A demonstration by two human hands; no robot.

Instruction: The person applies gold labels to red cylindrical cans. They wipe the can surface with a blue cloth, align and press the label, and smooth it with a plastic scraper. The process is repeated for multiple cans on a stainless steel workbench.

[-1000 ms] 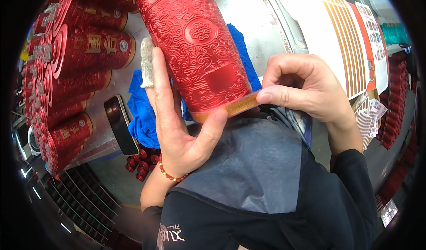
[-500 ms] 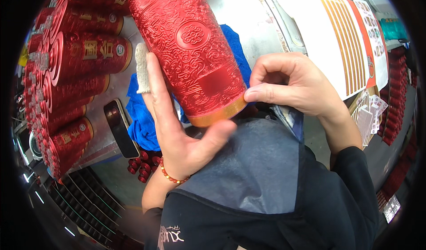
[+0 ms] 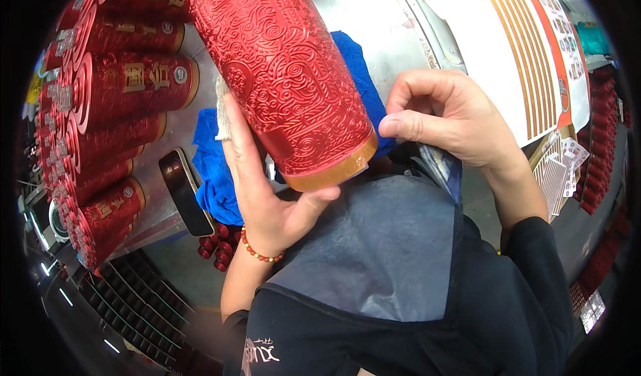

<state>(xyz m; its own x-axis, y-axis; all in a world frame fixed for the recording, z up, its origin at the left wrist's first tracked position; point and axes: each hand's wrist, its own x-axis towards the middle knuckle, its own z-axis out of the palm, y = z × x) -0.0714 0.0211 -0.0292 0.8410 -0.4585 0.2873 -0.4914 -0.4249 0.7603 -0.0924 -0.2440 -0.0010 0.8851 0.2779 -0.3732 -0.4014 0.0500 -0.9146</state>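
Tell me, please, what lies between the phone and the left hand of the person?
In the head view, a crumpled blue cloth lies between the phone and the left hand.

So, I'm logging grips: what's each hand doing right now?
Left hand: holding the red embossed cylinder.
Right hand: curled beside it; whether it grips anything can't be told.

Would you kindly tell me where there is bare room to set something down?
The widest bare metal tabletop lies between the held red canister and the striped white sheet, above the blue cloth in the picture. A slimmer patch separates the phone from the tightly packed canisters crowding the left.
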